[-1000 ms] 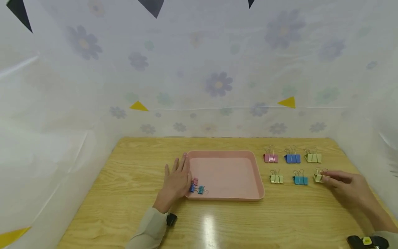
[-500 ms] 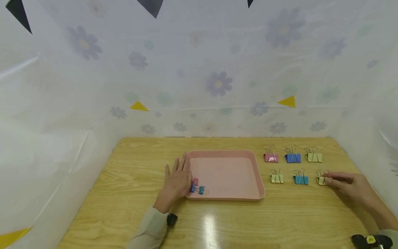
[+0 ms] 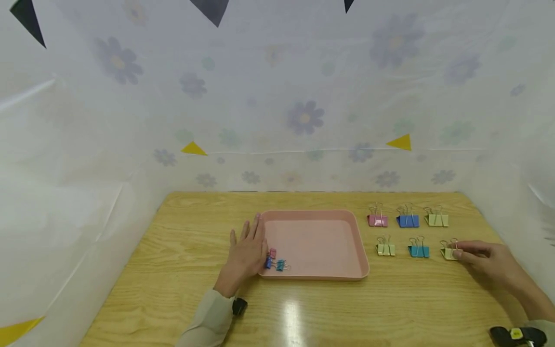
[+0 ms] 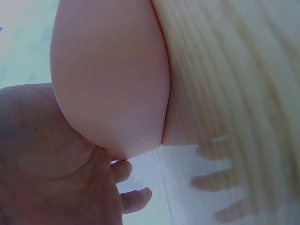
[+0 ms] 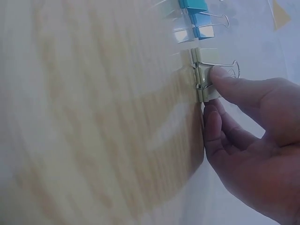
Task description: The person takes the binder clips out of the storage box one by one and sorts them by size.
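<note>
On a wooden desk (image 3: 173,289), the right hand (image 3: 494,265) pinches a pale yellow binder clip (image 3: 447,253) between thumb and fingers, right of a teal clip (image 3: 418,251). The left hand (image 3: 244,258) rests, fingers straight, along the left edge of a pink tray (image 3: 312,246); only the left wrist view shows its palm against the outer wall.

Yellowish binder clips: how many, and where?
3: back-row clip, at the right end; front-row clip, at the left end; held clip, in the right hand. More may hide behind the left hand.
</note>
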Demonstrator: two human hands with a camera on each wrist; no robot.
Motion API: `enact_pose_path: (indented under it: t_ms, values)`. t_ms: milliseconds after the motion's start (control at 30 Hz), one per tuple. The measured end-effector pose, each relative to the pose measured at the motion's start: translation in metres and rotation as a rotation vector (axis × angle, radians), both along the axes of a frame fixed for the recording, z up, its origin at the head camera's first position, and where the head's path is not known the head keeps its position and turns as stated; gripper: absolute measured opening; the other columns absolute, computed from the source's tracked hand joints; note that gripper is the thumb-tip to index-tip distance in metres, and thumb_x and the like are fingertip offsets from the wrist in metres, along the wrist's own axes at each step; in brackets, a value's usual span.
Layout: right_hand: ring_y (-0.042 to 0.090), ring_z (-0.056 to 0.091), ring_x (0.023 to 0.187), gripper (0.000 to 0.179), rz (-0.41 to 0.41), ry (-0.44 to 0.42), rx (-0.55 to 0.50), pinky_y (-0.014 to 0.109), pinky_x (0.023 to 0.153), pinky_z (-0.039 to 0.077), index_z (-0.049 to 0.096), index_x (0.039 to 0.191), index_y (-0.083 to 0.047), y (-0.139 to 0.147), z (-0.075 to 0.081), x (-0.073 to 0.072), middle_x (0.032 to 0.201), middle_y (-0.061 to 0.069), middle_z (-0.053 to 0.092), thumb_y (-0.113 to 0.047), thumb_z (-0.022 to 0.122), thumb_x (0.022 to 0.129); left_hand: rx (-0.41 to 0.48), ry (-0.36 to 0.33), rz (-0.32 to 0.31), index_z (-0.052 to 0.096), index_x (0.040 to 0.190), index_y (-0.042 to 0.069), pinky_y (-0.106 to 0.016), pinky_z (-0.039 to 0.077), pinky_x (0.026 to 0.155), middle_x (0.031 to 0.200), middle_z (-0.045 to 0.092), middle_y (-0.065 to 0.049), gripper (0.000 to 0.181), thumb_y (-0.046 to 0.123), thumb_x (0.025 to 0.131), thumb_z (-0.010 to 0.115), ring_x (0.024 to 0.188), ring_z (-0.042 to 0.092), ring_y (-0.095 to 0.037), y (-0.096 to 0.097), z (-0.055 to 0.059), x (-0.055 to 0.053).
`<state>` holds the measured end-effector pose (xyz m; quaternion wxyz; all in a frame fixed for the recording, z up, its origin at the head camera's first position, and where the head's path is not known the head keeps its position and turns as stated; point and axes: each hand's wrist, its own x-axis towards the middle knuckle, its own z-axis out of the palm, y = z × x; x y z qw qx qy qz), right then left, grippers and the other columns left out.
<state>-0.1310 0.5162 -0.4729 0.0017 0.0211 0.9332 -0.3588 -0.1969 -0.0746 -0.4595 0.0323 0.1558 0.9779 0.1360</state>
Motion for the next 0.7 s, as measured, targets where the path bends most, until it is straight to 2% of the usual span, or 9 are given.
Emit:
enact_pose_path:
  t_ms: [67,233,500,700]
  values:
    - [-0.023,0.047,0.090,0.047,-0.009,-0.001,-0.015,0.011,0.068,0.050,0.067,0.124,0.012,0.000,0.000,0.000,0.103,-0.023,0.067,-0.025,0.074,0.097,0.000,0.000,-0.001,0.015,0.164,0.003,-0.072,0.013,0.116,0.171,0.013,-0.012,0.061,0.027,0.111,0.033,0.154,0.020,-0.040,0.000,-0.001,-0.001]
    - [-0.021,0.052,0.089,0.050,-0.039,0.023,-0.047,0.011,0.069,0.050,0.065,0.127,0.012,-0.003,0.000,0.002,0.101,-0.026,0.068,-0.026,0.075,0.096,-0.004,-0.001,0.001,0.015,0.164,0.003,-0.072,0.013,0.116,0.171,0.013,-0.012,0.061,0.028,0.111,0.033,0.154,0.020,-0.040,0.000,-0.002,-0.001]
    - [-0.016,0.059,0.088,0.042,-0.061,0.092,-0.114,0.013,0.067,0.052,0.063,0.130,0.005,-0.005,0.007,0.008,0.104,-0.035,0.063,-0.022,0.071,0.099,0.009,0.008,0.000,0.015,0.165,0.004,-0.072,0.011,0.117,0.171,0.013,-0.011,0.061,0.028,0.111,0.033,0.154,0.019,-0.041,0.000,-0.001,-0.002]
    - [-0.021,0.050,0.097,0.042,-0.078,0.150,-0.084,0.005,0.071,0.043,0.063,0.132,0.000,-0.013,0.018,0.009,0.106,-0.033,0.063,-0.023,0.072,0.099,0.017,0.012,-0.004,0.016,0.164,0.003,-0.073,0.010,0.116,0.171,0.014,-0.012,0.061,0.027,0.110,0.033,0.153,0.020,-0.042,0.000,-0.001,-0.001]
